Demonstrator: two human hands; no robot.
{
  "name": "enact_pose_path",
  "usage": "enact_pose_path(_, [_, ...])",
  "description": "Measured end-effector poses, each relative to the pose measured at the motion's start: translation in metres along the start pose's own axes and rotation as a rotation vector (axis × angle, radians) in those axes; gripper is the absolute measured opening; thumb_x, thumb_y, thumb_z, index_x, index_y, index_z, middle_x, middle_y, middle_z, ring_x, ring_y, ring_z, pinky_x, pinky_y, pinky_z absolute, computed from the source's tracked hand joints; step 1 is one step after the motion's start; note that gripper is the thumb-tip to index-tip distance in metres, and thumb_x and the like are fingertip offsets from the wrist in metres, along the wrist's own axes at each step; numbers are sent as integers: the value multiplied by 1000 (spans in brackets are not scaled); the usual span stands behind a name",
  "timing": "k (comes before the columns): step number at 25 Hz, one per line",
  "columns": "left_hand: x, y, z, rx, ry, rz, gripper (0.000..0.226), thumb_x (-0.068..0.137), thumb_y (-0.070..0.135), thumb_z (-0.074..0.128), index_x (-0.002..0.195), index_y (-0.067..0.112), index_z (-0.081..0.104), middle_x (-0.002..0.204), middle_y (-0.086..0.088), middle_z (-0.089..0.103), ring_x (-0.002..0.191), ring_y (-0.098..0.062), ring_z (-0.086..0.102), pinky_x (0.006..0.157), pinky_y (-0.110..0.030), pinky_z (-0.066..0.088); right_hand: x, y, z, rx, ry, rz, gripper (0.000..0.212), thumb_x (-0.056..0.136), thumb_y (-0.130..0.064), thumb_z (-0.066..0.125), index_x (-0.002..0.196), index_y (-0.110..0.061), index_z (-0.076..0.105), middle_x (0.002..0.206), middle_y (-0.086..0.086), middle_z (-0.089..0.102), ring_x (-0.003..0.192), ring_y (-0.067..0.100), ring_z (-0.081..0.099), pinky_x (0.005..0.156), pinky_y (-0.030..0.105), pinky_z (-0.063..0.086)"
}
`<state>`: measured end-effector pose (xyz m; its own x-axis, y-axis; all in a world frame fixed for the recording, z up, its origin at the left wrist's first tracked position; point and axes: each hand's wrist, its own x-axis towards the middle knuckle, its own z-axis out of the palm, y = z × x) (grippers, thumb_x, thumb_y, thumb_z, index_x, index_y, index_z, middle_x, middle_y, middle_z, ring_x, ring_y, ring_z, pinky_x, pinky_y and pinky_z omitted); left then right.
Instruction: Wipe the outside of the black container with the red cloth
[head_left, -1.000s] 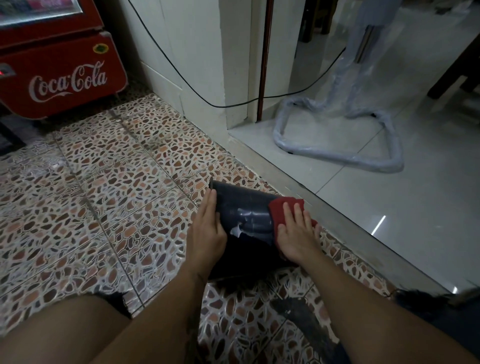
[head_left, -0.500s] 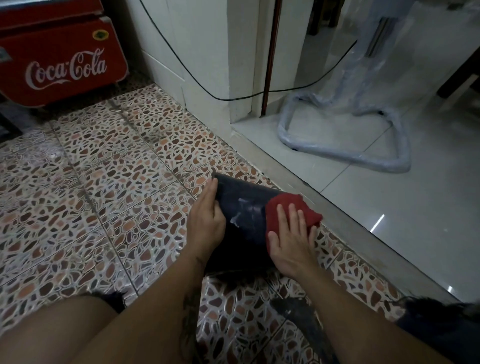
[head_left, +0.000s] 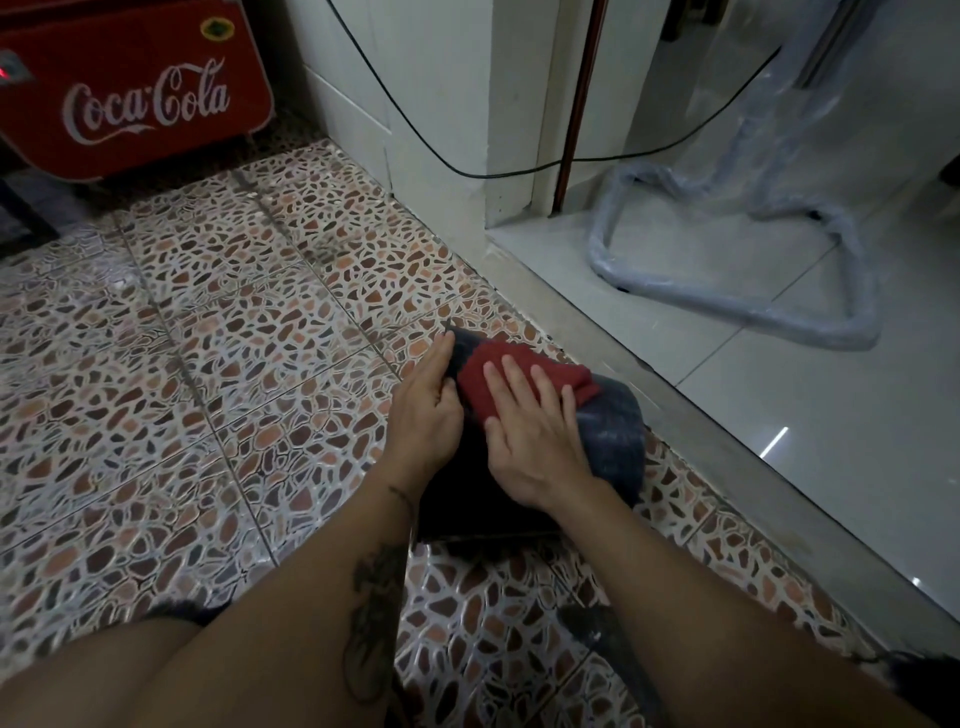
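The black container (head_left: 613, 441) lies on its side on the patterned floor, just in front of me. My left hand (head_left: 423, 410) grips its left edge and holds it still. The red cloth (head_left: 498, 371) is spread on the upper face of the container. My right hand (head_left: 535, 431) lies flat on the cloth with fingers apart, pressing it against the container. Both hands hide much of the container's top.
A raised grey threshold (head_left: 727, 447) runs diagonally right of the container, with glossy white tiles beyond. A plastic-wrapped metal stand (head_left: 737, 312) sits there. A red Coca-Cola cooler (head_left: 140, 98) stands at the far left. A black cable (head_left: 467, 171) hangs along the wall. My legs fill the bottom.
My right hand has slid the red cloth leftward across the container, from its right part toward the left edge near my left hand. The left hand keeps its hold.
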<state>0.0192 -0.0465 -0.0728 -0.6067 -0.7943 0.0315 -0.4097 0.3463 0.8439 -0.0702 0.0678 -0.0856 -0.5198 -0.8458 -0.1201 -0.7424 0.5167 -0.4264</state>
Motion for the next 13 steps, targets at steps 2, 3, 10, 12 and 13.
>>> enact_pose_path(2, [4,1,1,6,2,-2,55,97,7,40,150,22,40,155,1,40,142,-16,36,119,-34,24,30,4,-10,14,-12,49,67,95,-42,23,160,-31,13,170,-4,10,154,24,8,123,53,-1])
enact_pose_path(3, [5,2,1,0,5,-3,54,97,7,40,150,22,40,155,1,41,141,-16,36,119,-34,24,46,8,-15,12,-38,88,65,96,-42,23,160,-29,17,169,-3,15,154,24,12,123,53,2])
enact_pose_path(10, [-1,-2,12,-105,51,-25,53,98,6,40,149,22,42,154,2,42,141,-12,38,118,-35,29,66,20,-22,11,-123,226,63,95,-41,19,155,-25,30,165,5,28,149,32,24,121,61,7])
enact_pose_path(12, [3,1,11,-106,41,-68,53,99,8,39,149,25,42,153,2,44,139,-15,41,117,-38,31,24,11,-11,9,-63,57,64,99,-40,23,161,-30,10,170,-2,7,155,26,3,123,56,-3])
enact_pose_path(13, [4,3,10,-99,28,-89,53,99,10,39,149,27,42,153,2,44,138,-16,41,117,-38,31,-1,11,-5,0,-26,-29,66,99,-38,25,161,-31,4,170,-4,-1,156,24,-5,123,54,-6])
